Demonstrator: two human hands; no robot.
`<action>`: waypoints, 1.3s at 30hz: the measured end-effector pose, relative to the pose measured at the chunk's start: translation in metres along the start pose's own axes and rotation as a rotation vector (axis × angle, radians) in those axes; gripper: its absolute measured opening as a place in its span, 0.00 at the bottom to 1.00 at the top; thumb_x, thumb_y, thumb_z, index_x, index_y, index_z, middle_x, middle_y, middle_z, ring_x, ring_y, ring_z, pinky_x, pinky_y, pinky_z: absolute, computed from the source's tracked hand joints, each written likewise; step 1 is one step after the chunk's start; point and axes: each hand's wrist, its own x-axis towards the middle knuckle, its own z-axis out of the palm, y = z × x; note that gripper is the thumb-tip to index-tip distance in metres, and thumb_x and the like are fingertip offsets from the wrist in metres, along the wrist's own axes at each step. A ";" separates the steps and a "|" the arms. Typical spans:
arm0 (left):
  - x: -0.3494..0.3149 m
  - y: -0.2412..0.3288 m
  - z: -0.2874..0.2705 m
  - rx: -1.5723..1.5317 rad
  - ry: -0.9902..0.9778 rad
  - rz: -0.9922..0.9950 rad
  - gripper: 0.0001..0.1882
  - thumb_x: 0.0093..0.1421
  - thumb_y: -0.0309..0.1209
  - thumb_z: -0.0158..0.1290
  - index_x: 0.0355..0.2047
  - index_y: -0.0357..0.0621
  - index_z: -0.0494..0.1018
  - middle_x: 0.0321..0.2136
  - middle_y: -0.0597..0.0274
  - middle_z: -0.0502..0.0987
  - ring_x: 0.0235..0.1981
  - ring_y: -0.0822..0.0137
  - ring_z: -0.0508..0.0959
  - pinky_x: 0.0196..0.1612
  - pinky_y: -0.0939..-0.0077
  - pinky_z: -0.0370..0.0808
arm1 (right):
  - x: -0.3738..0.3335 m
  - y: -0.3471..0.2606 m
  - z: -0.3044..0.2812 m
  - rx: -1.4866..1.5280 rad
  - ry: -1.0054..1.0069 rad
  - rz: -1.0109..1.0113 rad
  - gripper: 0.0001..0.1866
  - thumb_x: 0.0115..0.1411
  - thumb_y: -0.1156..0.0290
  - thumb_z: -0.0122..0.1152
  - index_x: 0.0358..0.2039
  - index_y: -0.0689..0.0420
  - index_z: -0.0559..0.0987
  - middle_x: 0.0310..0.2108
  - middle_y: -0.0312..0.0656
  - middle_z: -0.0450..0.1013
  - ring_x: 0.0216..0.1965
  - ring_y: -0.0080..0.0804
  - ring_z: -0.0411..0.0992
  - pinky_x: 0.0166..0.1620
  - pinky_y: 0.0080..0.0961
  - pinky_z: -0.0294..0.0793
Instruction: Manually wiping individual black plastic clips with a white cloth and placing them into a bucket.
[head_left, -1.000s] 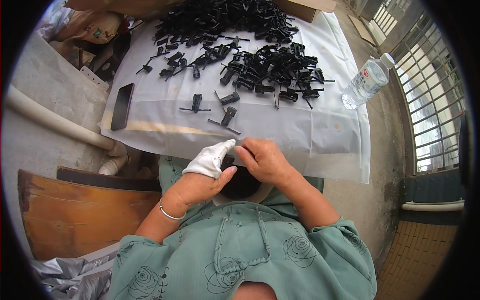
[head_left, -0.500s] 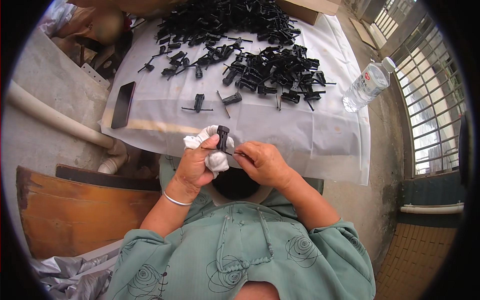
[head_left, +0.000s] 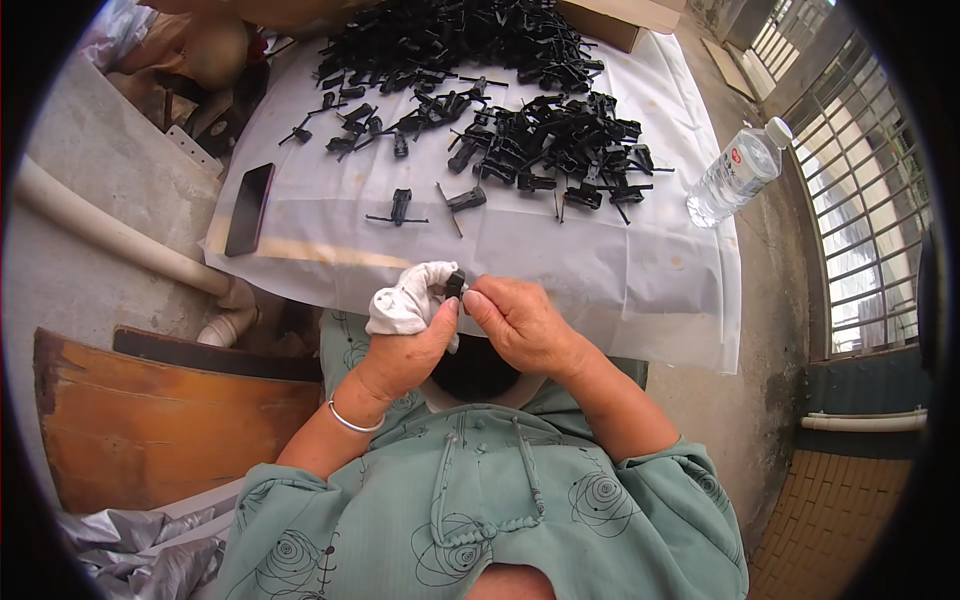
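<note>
In front of my body, just off the near edge of the table, my left hand (head_left: 415,345) is closed on a small black plastic part (head_left: 456,283), with a white cloth (head_left: 405,303) bunched behind it. Only the top of the part shows between the fingers. My right hand (head_left: 520,325) meets it from the other side, thumb and forefinger pinched at the part; whatever they grip is hidden. Two similar black parts with thin rods, one on the left (head_left: 400,207) and one on the right (head_left: 464,199), lie apart on the table just beyond my hands.
A big heap of black parts (head_left: 545,140) covers the far half of the white-sheeted table (head_left: 330,225). A phone (head_left: 249,210) lies at the left edge; a clear water bottle (head_left: 738,172) stands at the right. Below the table's edge is a dark round opening (head_left: 478,372). A cardboard box (head_left: 620,20) is at the back.
The black part has turned from upright to mostly covered by my fingers. My right hand has moved in close against my left, and the cloth has shifted up around the part.
</note>
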 end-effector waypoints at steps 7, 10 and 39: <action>0.002 -0.006 0.007 0.556 0.133 0.462 0.14 0.51 0.20 0.50 0.40 0.32 0.71 0.36 0.52 0.75 0.37 0.60 0.76 0.43 0.73 0.72 | -0.006 0.009 0.017 0.048 0.030 0.179 0.13 0.62 0.69 0.48 0.22 0.62 0.69 0.14 0.37 0.61 0.19 0.22 0.56 0.24 0.23 0.61; 0.002 -0.012 0.009 0.594 0.137 0.460 0.15 0.51 0.20 0.50 0.41 0.32 0.70 0.37 0.48 0.74 0.37 0.58 0.76 0.42 0.72 0.72 | -0.010 0.019 0.030 0.189 0.096 0.247 0.13 0.63 0.69 0.47 0.23 0.62 0.70 0.16 0.33 0.61 0.20 0.20 0.56 0.24 0.22 0.61; 0.001 -0.003 0.002 0.398 -0.092 0.254 0.15 0.56 0.23 0.39 0.45 0.35 0.60 0.36 0.59 0.67 0.37 0.69 0.66 0.44 0.78 0.65 | 0.004 -0.001 0.007 0.045 -0.145 0.137 0.13 0.61 0.69 0.47 0.22 0.63 0.70 0.16 0.45 0.65 0.18 0.32 0.59 0.26 0.28 0.64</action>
